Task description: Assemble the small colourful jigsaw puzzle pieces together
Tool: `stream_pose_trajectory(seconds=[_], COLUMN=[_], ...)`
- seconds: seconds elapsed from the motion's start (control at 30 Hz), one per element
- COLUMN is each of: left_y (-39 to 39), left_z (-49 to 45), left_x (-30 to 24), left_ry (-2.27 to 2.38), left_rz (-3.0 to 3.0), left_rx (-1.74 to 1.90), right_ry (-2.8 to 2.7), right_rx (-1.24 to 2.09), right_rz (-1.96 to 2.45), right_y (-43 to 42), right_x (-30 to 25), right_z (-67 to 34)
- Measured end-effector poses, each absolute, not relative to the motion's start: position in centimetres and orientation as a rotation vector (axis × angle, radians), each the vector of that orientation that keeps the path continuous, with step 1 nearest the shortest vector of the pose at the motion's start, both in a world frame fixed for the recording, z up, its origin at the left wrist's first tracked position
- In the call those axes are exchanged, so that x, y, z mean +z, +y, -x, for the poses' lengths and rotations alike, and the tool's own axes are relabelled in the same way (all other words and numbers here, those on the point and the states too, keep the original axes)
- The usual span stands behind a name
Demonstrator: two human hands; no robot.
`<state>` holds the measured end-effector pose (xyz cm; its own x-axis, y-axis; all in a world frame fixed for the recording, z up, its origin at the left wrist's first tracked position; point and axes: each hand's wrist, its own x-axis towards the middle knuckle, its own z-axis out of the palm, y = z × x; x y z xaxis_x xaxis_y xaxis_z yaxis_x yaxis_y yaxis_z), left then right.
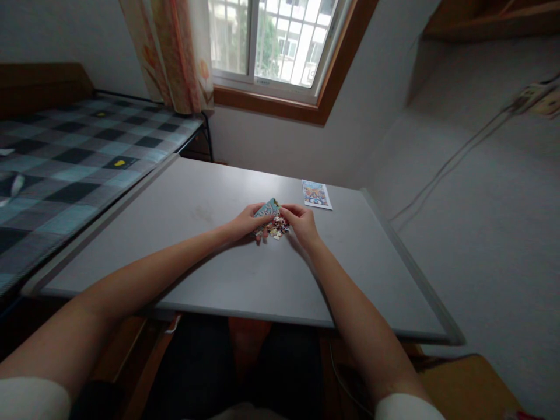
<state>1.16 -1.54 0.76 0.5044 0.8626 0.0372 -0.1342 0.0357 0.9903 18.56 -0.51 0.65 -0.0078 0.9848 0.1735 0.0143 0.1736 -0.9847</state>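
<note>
A small teal printed puzzle box (265, 209) is gripped in my left hand (250, 223), with the thumb across its face and the fingers behind and below. My right hand (301, 220) is closed at the box's right end, thumb and fingertips pressed together by its edge. Whether those fingertips hold the box's edge or a small piece is too small to tell. Right under the box and between both hands lies a heap of colourful jigsaw puzzle pieces (277, 228) on the white table (210, 192). Part of the heap is hidden by my hands.
Toward the table's far right edge lies a printed picture sheet (317, 194). A bed with a checked cover (87, 146) adjoins the table's left side. A wall with a hanging cable (450, 166) stands to the right, and a window (280, 44) is ahead.
</note>
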Motion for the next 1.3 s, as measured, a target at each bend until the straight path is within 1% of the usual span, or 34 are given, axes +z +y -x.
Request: stream_pose_trajectory(seconds=[0.3, 0.57, 0.63, 0.83, 1.1, 1.3], left_y=[-1.15, -1.25, -1.34, -1.50, -1.17, -0.79], left_z=[-1.22, -1.16, -1.10, -1.10, -0.97, -0.78], left_x=[0.41, 0.61, 0.64, 0.69, 0.24, -0.01], left_ry=[0.691, 0.717, 0.714, 0.690, 0.629, 0.634], left_rz=[-1.264, -1.237, -1.261, -1.313, -1.283, -1.215], left_rx=[0.899, 0.876, 0.847, 0.789, 0.808, 0.772], right_ry=[-1.521, -1.558, -1.561, -1.552, -1.534, -1.524], right_rx=[0.714, 0.563, 0.588, 0.849, 0.846, 0.919], right_rz=[1.101, 1.261, 1.229, 1.124, 1.096, 1.071], right_y=[-0.43, -0.15, -0.16, -0.34, -0.65, -0.61], right_x=[0.19, -0.07, 0.00, 0.15, 0.73, 0.84], right_z=[-18.57, -19.15, -19.09, -18.58, -18.51, -18.45])
